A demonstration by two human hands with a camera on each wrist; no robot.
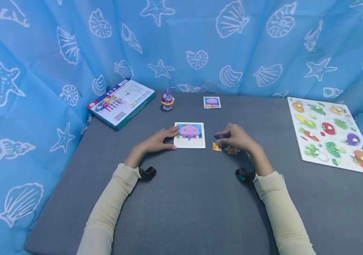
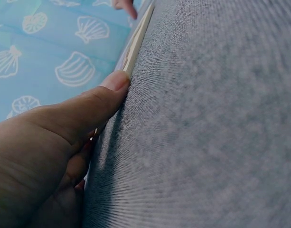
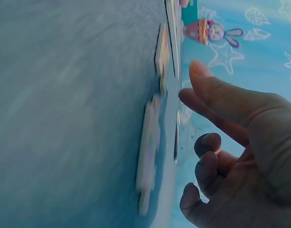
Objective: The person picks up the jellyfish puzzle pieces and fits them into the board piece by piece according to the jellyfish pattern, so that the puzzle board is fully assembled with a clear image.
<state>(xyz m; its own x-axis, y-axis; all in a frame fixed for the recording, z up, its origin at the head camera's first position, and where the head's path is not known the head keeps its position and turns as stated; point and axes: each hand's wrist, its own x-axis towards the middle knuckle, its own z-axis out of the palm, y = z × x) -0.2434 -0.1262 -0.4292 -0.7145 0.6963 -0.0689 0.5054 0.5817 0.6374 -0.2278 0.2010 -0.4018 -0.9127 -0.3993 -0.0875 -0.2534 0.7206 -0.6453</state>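
My left hand rests at the left side of a white-framed jigsaw puzzle, its thumb at the lower left corner and its fingertips on the upper left. A pink jellyfish fills the upper part of the picture; a pale bare strip shows below. In the left wrist view the thumb touches the frame's edge. To the right, my right hand hovers over two yellow-pink puzzle pieces, the left piece and the right piece. Its thumb and forefinger are extended with nothing between them; the other fingers curl loosely.
A small jellyfish picture card lies behind the puzzle. A bunny figure stands left of it, beside a flat toy box. On the right lies a vegetable puzzle board. A blue shell-patterned curtain hangs behind the grey table.
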